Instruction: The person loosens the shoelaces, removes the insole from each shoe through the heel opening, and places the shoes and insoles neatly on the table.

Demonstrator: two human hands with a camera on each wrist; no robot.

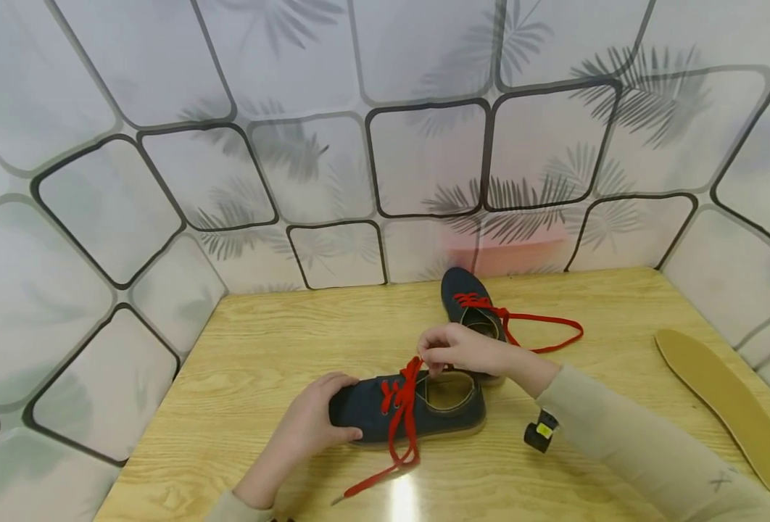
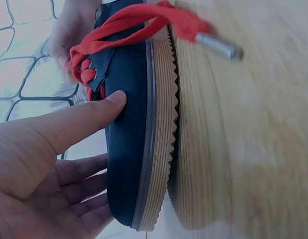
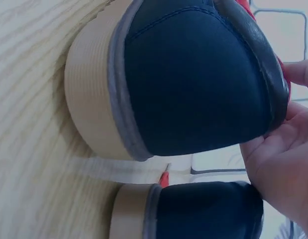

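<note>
A navy shoe (image 1: 364,415) with a pale ridged sole stands on the wooden table, toe to the left. My left hand (image 1: 308,419) holds its toe, the thumb (image 2: 113,99) on the near side and the fingers across on the far side. My right hand (image 1: 463,349) is above the shoe's opening, pinching the red shoelace (image 1: 410,395) near the top of the lacing. One loose length of the lace hangs over the near side, its metal tip (image 2: 221,47) on the table side. The fingertips of the right hand are partly hidden behind the shoe in the right wrist view.
Behind my right hand lies a second navy shoe (image 1: 458,287), its red lace looped out to the right. A tan insole (image 1: 727,406) rests at the table's right. A black device (image 1: 539,433) hangs under the right wrist. Patterned walls (image 1: 320,167) enclose the table's back and sides.
</note>
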